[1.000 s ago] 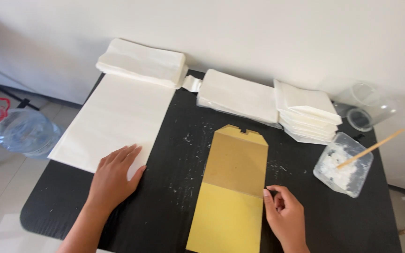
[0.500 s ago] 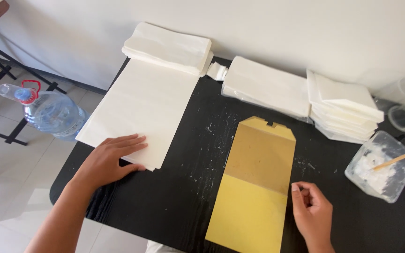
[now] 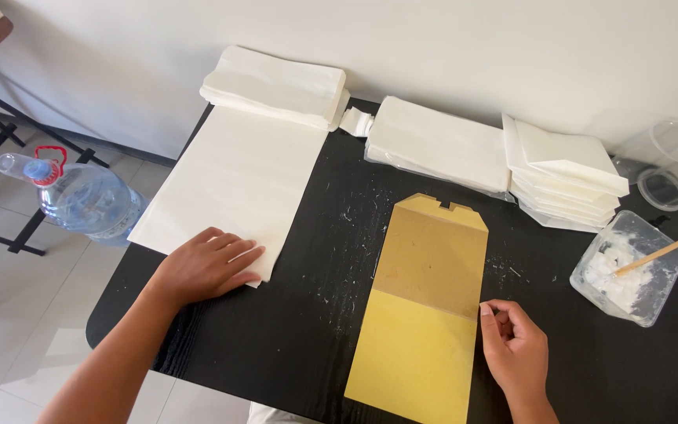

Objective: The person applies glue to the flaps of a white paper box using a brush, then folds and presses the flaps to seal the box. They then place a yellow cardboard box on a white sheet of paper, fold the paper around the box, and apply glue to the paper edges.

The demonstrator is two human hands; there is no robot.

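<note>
My left hand [image 3: 205,267] lies flat, fingers apart, on the near corner of a large white paper sheet [image 3: 237,180] on the left side of a black table [image 3: 315,345]. My right hand [image 3: 515,349] rests at the right edge of a long yellow-brown cardboard template [image 3: 425,306], fingers curled and pinched together against its edge. The template lies flat in the middle of the table, its upper half darker brown and its lower half yellow.
Stacks of white folded paper [image 3: 276,86], [image 3: 433,141], [image 3: 566,173] line the far edge by the wall. A clear tub of white paste with a wooden stick [image 3: 629,267] sits at right, clear cups [image 3: 668,169] behind it. A big water bottle [image 3: 80,200] lies on the floor at left.
The view has shifted, so everything sits further right and lower in the frame. My left hand stays on the white sheet's corner, my right hand at the template's edge.
</note>
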